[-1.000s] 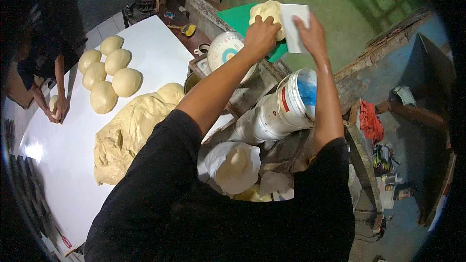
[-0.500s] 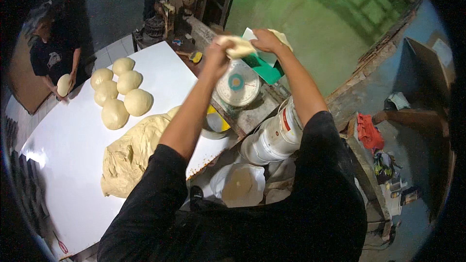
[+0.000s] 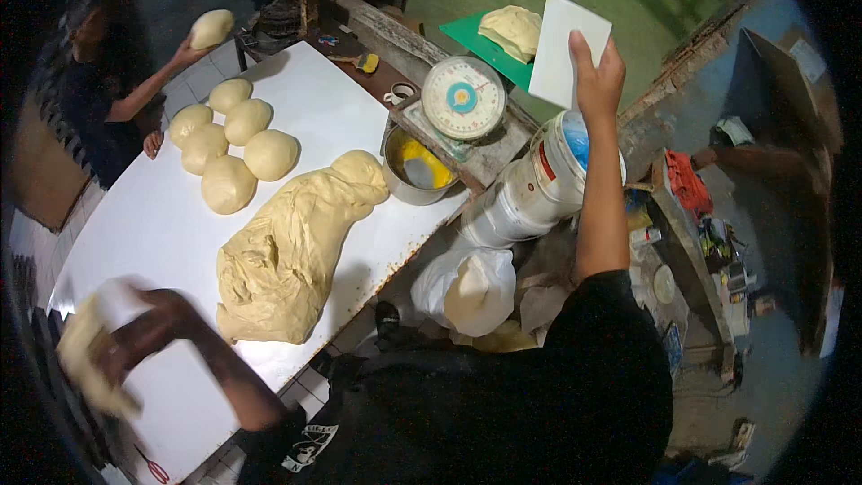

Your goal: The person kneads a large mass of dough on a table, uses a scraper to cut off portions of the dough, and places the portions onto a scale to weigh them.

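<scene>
My left hand (image 3: 154, 328), smeared by motion, grips a piece of dough (image 3: 83, 346) over the near left part of the white table (image 3: 117, 256). My right hand (image 3: 600, 76) grasps a flat white scraper (image 3: 566, 49), held upright beside the green tray (image 3: 467, 34) of a dial scale (image 3: 462, 97). A lump of dough (image 3: 512, 29) rests on that tray. Between my arms a large mass of dough (image 3: 287, 256) spreads on the table. Beyond it sit several smooth dough balls (image 3: 229, 184).
A co-worker across the table holds up a dough ball (image 3: 212, 29). A metal pot (image 3: 417, 171) with yellow inside stands at the table's right edge. Stacked white buckets (image 3: 530, 184) and an open white sack (image 3: 467, 292) are below. Red-handled scissors (image 3: 154, 469) lie near left.
My left hand has swung from above the scale to the near left with the dough piece. My right hand has moved right with the scraper. The co-worker has raised a dough ball.
</scene>
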Tool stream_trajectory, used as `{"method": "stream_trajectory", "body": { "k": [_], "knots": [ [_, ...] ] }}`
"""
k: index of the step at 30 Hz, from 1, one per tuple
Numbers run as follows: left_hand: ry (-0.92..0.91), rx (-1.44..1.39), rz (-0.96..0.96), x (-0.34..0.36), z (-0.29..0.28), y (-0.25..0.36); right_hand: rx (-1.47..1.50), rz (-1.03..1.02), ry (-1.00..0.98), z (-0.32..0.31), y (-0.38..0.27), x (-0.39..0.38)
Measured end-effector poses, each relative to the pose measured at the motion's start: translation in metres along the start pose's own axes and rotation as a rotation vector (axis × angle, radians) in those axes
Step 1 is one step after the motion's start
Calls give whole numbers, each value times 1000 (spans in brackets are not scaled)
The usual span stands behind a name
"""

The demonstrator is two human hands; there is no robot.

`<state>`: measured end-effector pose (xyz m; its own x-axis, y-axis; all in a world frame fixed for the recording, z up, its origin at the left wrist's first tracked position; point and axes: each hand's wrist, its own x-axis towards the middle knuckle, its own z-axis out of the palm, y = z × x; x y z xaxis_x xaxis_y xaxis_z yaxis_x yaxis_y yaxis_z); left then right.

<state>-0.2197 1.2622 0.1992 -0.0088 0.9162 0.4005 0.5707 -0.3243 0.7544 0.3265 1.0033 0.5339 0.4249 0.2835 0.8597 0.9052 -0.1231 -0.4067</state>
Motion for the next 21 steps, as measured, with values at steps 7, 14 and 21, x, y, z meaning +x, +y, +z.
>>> {"method": "stream_trajectory", "body": {
  "k": [7,14,21],
  "knots": [
    [-674,493,94,-180,-2,-53,-95,266,8,-39,-27,-91],
    [-631,196,97,-181,-21,-46,-151,387,20,-78,29,-108],
    [-364,168,14,-135,4,8,27,1018,-83,-120,192,-59]
  ]
}}
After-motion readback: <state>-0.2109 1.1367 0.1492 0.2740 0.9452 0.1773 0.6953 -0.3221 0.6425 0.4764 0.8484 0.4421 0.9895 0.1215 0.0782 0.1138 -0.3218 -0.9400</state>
